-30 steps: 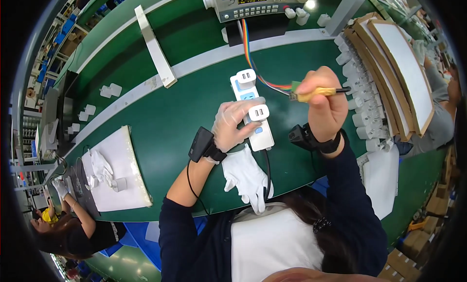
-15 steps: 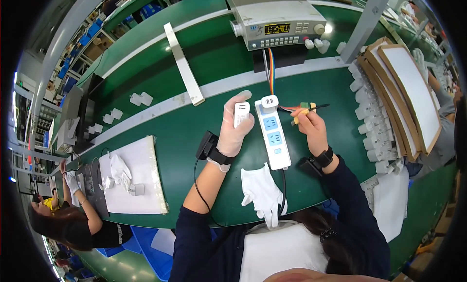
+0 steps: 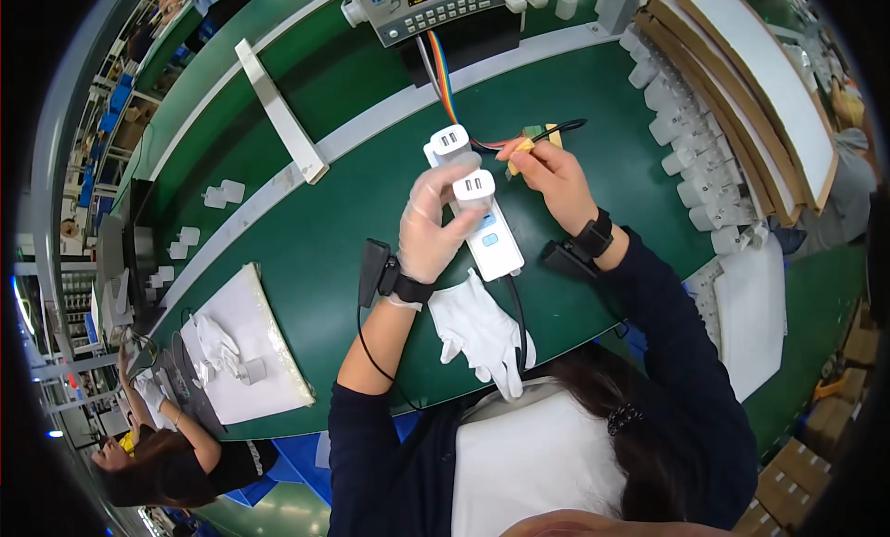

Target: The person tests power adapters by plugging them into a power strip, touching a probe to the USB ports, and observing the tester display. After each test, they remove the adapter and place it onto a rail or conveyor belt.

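Observation:
My left hand (image 3: 428,227), in a thin translucent glove, grips a white two-port USB charger (image 3: 474,187) over the middle of a white power strip (image 3: 499,256). How far the charger's prongs sit in the socket is hidden. Another white USB charger (image 3: 451,140) is seated at the strip's far end. Bare and closed, my right hand (image 3: 564,189) pinches a yellow USB plug (image 3: 516,157) just right of the held charger. Coloured wires, a green connector (image 3: 533,132) and a short black lead (image 3: 565,125) meet around those fingers.
A bench meter (image 3: 431,13) stands at the back, with ribbon wires (image 3: 443,78) running down from it. Nearer me lies a white glove (image 3: 480,331) beside the strip's black cord (image 3: 519,315). Several chargers (image 3: 691,157) and cardboard-edged boards (image 3: 742,92) line the right. A co-worker (image 3: 176,454) sits at left.
My left hand has brought its charger right and down onto the power strip. My right hand has moved the yellow plug closer to the chargers. The whole view has also shifted.

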{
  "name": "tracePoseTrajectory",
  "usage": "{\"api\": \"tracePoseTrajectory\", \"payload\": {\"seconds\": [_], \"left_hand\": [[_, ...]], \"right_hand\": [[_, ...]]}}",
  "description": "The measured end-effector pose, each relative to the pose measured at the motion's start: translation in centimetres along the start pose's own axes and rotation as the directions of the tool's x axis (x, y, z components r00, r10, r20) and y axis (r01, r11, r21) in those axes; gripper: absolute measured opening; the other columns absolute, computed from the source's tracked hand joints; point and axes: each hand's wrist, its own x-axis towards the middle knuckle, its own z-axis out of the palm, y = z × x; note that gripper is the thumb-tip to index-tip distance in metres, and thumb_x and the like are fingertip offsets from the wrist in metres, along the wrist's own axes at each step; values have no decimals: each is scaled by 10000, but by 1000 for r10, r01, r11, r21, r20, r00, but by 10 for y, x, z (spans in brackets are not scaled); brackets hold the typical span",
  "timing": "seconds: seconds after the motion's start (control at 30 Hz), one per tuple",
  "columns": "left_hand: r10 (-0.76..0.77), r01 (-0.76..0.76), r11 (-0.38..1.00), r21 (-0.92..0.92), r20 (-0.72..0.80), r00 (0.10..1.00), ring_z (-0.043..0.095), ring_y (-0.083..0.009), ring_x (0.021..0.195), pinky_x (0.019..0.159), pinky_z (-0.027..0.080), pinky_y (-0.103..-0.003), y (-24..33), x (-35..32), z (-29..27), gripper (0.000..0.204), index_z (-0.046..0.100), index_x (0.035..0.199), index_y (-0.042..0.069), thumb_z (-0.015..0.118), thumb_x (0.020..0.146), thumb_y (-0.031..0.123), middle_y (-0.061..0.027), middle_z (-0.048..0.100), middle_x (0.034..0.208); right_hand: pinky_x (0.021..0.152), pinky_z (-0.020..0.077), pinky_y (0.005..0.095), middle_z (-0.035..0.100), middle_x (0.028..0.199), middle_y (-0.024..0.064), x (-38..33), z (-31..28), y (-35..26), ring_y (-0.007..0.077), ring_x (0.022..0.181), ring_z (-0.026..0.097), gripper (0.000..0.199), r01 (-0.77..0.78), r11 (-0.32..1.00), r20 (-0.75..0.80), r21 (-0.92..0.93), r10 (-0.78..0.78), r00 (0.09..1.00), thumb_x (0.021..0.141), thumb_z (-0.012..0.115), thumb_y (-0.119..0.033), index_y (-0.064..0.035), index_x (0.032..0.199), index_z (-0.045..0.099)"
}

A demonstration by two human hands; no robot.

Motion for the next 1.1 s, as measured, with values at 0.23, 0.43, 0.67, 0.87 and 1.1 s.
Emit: {"api": "tracePoseTrajectory", "payload": {"seconds": [0.23,0.43,0.67,0.87,1.1], "left_hand": [[220,-220,928,300,33,975,618,-245,1067,903,510,-325,-1,-15,9,523,538,1219,60,760,747,17,-115,577,1221],[339,-345,793,502,107,935,618,-305,1037,868,520,-351,9,-16,10,583,549,1247,87,778,714,28,-126,585,1207],[202,-236,853,465,121,972,602,-296,1086,877,499,-374,9,-4,11,535,592,1212,109,781,713,74,-116,613,1197],[289,-304,698,648,134,948,591,-267,1134,1023,378,-442,-3,-7,7,497,604,1179,136,792,722,188,-90,647,1181],[266,-264,762,591,85,960,580,-257,1159,1074,309,-459,-5,-10,7,507,583,1181,153,792,723,222,-84,639,1193]], "right_hand": [[549,310,185,529,795,-63,-4,-2,-7,14,636,405,190,10,1000,30,-24,-9,1000,974,537,-169,-38,1027,665],[709,426,227,620,923,15,-11,0,-29,87,786,541,182,172,967,97,-186,-156,983,967,526,-131,-3,1007,649],[730,432,231,635,942,43,-9,-4,-23,103,816,556,173,197,954,98,-227,-179,979,952,522,-102,11,1002,643],[703,429,224,637,927,31,-14,0,-37,100,790,558,147,234,945,220,-228,-184,958,913,595,-110,2,993,647],[587,396,231,615,824,29,-14,14,-58,107,648,503,126,61,954,254,-294,17,967,823,702,-94,-5,887,641]]}}
